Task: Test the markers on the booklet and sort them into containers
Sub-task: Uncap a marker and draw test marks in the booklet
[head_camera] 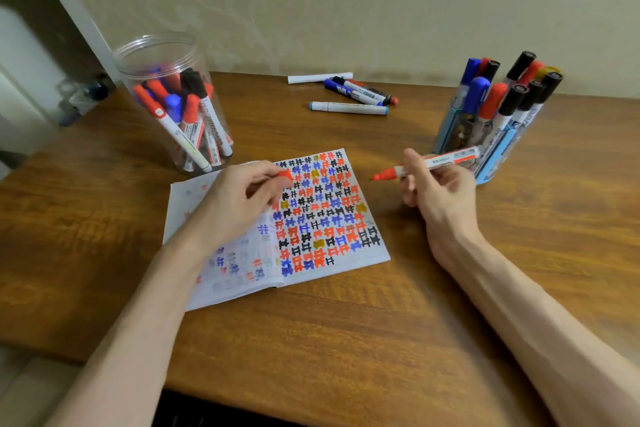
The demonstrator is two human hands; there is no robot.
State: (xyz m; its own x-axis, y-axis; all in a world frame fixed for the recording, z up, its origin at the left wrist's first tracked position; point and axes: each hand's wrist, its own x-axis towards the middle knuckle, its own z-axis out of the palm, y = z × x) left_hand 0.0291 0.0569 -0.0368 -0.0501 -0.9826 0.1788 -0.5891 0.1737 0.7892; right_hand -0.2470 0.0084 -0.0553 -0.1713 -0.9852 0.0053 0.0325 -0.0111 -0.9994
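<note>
Clear jar (162,55): capped red, blue, black markers.
Blue holder (491,166): upright markers.
Left hand (242,201): pinches red cap (286,175) over booklet (329,211).
Right hand (436,184): grips uncapped red marker (429,165).

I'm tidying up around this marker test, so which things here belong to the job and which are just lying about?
Job: red marker, uncapped, in the right hand; its red cap in the left hand; booklet; clear jar and blue holder of markers; loose markers at the back, probably.
Lying about: blurred items on the shelf at left.
</note>
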